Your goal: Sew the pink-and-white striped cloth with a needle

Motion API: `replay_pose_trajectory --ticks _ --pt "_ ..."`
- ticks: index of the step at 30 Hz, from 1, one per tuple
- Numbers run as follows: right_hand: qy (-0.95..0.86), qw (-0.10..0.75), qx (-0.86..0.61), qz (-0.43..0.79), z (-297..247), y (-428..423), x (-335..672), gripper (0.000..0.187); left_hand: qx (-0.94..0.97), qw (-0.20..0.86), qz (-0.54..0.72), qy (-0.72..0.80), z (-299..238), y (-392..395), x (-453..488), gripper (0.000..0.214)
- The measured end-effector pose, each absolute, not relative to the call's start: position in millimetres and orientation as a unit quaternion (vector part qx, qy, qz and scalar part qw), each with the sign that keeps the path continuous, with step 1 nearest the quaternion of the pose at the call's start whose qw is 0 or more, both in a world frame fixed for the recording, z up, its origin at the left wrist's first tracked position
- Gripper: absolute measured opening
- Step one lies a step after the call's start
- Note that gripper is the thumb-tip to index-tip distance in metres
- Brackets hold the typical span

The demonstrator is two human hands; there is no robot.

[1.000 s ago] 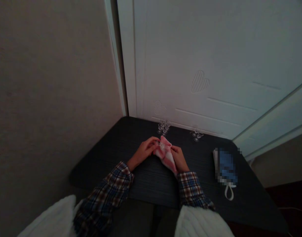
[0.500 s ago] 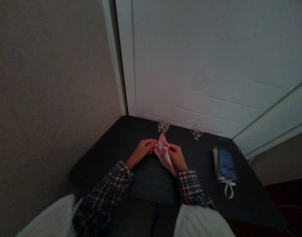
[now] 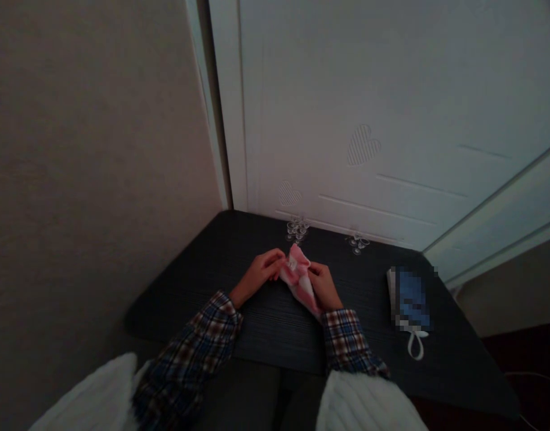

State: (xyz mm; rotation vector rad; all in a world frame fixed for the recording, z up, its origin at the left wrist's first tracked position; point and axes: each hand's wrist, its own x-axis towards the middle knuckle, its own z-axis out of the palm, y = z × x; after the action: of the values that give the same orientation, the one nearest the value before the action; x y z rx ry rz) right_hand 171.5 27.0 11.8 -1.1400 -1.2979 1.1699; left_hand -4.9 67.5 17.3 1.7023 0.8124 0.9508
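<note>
A soft pink-and-white cloth (image 3: 305,290) is held up over the dark table, its upper end bunched and its lower part hanging toward my right sleeve. My right hand (image 3: 324,287) is closed on its right edge, thumb and fingers pinching the fabric. On the other side, my left hand (image 3: 262,272) has its fingertips closed together at the cloth's left edge. A small whitish bit shows on the fabric near those fingertips, too small to name. Just beyond the cloth stands a cluster of small clear pieces (image 3: 297,227) with round discs.
A second, smaller group of clear pieces (image 3: 357,242) lies farther right along the back of the table (image 3: 194,287). A blue pixelated item (image 3: 412,299) with a white loop lies at the right. A white panel (image 3: 311,120) with embossed hearts rises behind; a wall (image 3: 99,149) borders the left.
My left fingertips have shifted slightly on the cloth's edge, and the thin whitish piece that stuck out by them no longer shows there. The right hand keeps its hold.
</note>
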Motion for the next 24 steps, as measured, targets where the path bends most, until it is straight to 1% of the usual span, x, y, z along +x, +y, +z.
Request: replay_pose_trajectory --ticks 4,6,8,11,15,19,24 --pt "-0.567 0.488 -0.479 0.459 11.0 27.3 170.3 0.023 0.703 0.460 0.389 0.378 10.7 69.2 -4.7 0.041" --pt "-0.569 0.488 -0.480 0.456 11.0 27.6 170.1 0.023 0.707 0.452 0.381 0.387 9.5 69.9 -4.7 0.045" --pt "-0.559 0.495 -0.483 0.457 11.6 27.9 170.6 0.023 0.713 0.451 0.379 0.380 10.4 70.0 -4.4 0.041" --pt "-0.528 0.512 -0.498 0.460 12.2 28.6 172.6 0.023 0.714 0.467 0.384 0.354 14.3 69.2 -3.5 0.031" --pt "-0.486 0.520 -0.503 0.490 10.7 29.5 175.3 0.025 0.715 0.467 0.403 0.330 18.8 67.8 -2.6 0.040" --pt "-0.463 0.517 -0.494 0.524 10.7 30.0 175.2 0.027 0.725 0.438 0.417 0.329 19.7 67.1 -1.6 0.034" --pt "-0.472 0.523 -0.484 0.519 12.5 30.5 172.5 0.027 0.714 0.438 0.416 0.354 17.9 66.8 0.6 0.030"
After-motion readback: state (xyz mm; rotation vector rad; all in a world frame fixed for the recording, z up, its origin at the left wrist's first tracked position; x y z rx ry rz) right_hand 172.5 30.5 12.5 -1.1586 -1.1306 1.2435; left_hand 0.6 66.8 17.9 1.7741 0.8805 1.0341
